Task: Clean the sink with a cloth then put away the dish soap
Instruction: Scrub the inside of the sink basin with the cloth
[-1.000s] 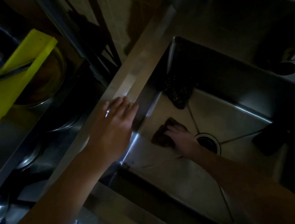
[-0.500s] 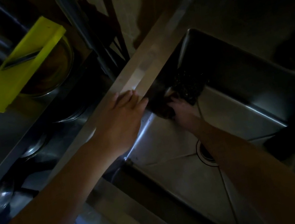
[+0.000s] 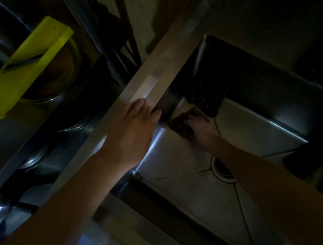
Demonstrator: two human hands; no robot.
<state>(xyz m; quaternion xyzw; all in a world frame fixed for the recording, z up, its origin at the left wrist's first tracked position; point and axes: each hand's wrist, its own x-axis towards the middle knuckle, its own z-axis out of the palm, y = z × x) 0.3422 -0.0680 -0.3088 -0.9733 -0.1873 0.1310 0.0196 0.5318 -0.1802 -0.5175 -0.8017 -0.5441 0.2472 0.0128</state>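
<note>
Very dim shot, looking down into a steel sink (image 3: 192, 194).

Left hand (image 3: 136, 131): palm down on the sink's left rim (image 3: 159, 77), fingers straight and together, tips reaching just over the inner edge. It holds nothing.

Right hand (image 3: 203, 131): down inside the basin, on top of a dark cloth (image 3: 181, 124), pressing it onto the floor at the far left, right where the floor meets the left wall. The cloth sticks out to the left of the fingers. Too dark to tell whether the fingers lie flat on it or curl round it.

The two hands are near each other, the left up on the rim and the right down in the basin. I see no contact between them.

Drain (image 3: 221, 169): in the basin floor, just nearer than the right wrist and partly covered by the forearm.

Dark mesh scrubber (image 3: 206, 98): in the far corner of the basin, just beyond the cloth. Can't tell if they touch.

Dark lump (image 3: 302, 162) at the basin's right side, can't identify it.

Left of the sink, a yellow board (image 3: 23, 66) with a dark slot across it lies tilted over a metal bowl (image 3: 61, 75). More steel bowls (image 3: 31, 160) sit lower down in shadow.
</note>
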